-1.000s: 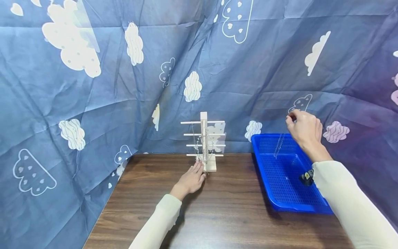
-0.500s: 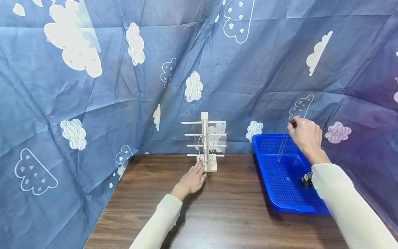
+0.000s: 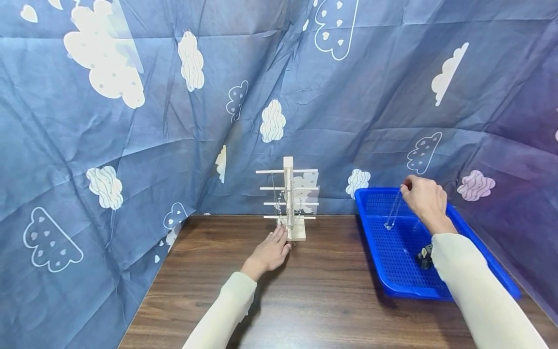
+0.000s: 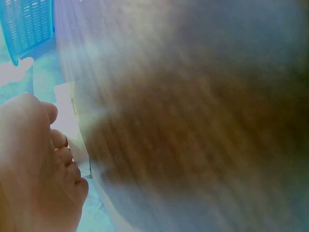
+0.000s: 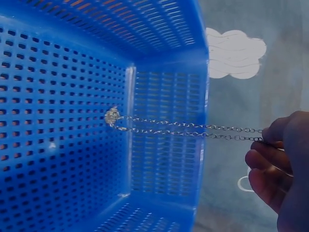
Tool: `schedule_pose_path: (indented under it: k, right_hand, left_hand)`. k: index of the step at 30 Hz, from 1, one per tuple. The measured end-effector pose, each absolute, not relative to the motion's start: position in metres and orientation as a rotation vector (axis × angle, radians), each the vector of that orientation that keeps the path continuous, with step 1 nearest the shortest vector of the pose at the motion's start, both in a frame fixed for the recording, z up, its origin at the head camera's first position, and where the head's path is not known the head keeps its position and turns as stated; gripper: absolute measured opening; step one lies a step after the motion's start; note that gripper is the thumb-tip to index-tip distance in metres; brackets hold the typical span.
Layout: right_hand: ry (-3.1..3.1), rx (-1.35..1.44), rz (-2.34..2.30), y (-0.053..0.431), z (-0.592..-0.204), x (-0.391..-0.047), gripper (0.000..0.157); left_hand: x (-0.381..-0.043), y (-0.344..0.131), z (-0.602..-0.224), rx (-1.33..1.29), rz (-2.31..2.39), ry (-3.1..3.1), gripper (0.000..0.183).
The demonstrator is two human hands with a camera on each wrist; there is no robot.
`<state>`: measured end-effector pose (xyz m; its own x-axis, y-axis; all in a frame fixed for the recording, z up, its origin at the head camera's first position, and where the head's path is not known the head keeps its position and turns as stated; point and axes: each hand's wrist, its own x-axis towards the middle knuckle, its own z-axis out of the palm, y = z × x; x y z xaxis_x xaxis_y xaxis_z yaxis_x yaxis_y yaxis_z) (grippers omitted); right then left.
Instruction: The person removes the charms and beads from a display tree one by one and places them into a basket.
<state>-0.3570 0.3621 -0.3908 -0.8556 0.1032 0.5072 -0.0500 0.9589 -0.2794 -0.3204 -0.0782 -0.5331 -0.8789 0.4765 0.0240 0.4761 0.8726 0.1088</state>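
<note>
My right hand [image 3: 424,196] pinches a silver chain necklace [image 3: 394,211] between thumb and fingertips. The necklace hangs in a doubled strand over the blue basket [image 3: 383,278], with a sparkly pendant [image 5: 112,116] at its low end in the right wrist view. Whether the pendant touches the basket floor I cannot tell. My left hand [image 3: 269,252] lies with fingers extended on the base [image 3: 298,232] of a pale wooden jewelry stand [image 3: 288,167]. Chains and a beaded strand [image 3: 279,201] hang on the stand's crossbars. In the left wrist view the left hand [image 4: 38,169] shows beside the base.
The stand is at the back of a brown wooden table [image 3: 331,291], close to a blue cloth backdrop [image 3: 226,121] with white clouds. A small black device [image 3: 425,256] is at my right wrist, above the basket. The basket's rim rises all around it.
My right hand has moved down toward the basket with the necklace, which hangs lower and swings less. The left hand stays at the stand's base.
</note>
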Motion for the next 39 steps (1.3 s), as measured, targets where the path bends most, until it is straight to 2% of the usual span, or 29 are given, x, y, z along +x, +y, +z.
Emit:
schedule_pose_path:
  k: [11,18,39]
  right_hand:
    - [-2.746,-0.075,0.415,0.375,-0.415,-0.359,0.022]
    - [-2.835,-0.05,0.4,0.378,-0.425,-0.36,0.02]
    - [-2.996,-0.035,0.415,0.378,-0.441,-0.356,0.023]
  left_hand:
    - [-0.321,-0.078,-0.533,0.78,0.162,3.045,0.058]
    - [-0.321,-0.078,-0.533,0.774,0.156,3.042,0.058]
    - [-0.323,-0.078,-0.536,0.785,0.197,3.05,0.058]
